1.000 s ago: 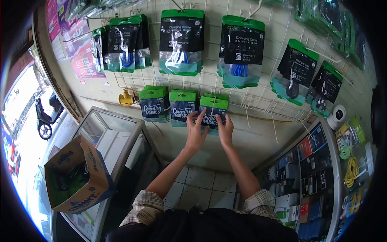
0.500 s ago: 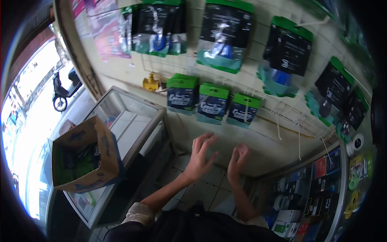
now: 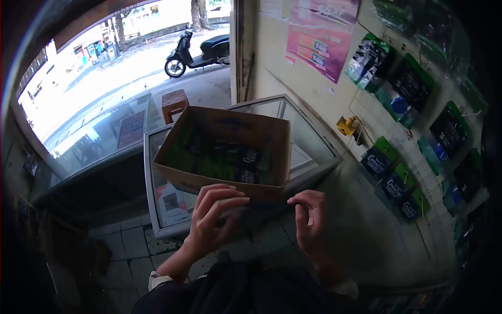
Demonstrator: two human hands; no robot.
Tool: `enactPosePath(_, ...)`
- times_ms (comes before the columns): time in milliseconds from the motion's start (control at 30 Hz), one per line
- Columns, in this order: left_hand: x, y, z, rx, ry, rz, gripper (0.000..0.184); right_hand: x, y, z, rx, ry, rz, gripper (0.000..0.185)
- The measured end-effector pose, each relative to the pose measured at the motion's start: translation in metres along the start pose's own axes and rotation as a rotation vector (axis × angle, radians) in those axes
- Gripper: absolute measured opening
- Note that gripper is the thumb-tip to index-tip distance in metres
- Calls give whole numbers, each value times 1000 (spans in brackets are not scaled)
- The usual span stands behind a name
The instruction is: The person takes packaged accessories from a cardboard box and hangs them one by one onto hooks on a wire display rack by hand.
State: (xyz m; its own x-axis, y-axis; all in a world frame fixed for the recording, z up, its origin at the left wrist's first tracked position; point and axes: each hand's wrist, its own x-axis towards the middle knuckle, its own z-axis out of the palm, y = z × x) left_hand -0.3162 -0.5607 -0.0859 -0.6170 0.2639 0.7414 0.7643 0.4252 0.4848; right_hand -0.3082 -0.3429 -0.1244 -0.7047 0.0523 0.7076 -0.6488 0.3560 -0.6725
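A cardboard box stands open on the glass display counter, with green and dark packets inside. Just before its near side is my left hand, fingers apart and curved, holding nothing. My right hand hangs near the box's right near corner, its fingers bent and spread from the thumb, with nothing in it. Neither hand visibly grips the box. On the wall to the right hang "Country Music" packets in a group.
Black and green cable packs hang on the right wall, near a yellow valve and a pink poster. Another glass case and a brown stool are at the left. Outside, a scooter is parked.
The view has swung left, bringing the box to the middle. My hands have left the hanging packets on the wall and are now beside the box.
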Motion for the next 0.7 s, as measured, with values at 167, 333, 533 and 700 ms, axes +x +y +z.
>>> enactPosePath(167,48,-93,-28,197,-202,-67,27,102,26,98,-340,-467,-101,26)
enactPosePath(333,83,-228,18,573,-546,-82,25,142,125,180,-1040,-894,-50,27)
enactPosePath(533,87,-278,63,740,-958,-91,21,141,189,201,-1079,-1010,7,20)
enactPosePath(700,84,-287,74,739,-919,-3,17,143,198,198,-1102,-1085,-102,17)
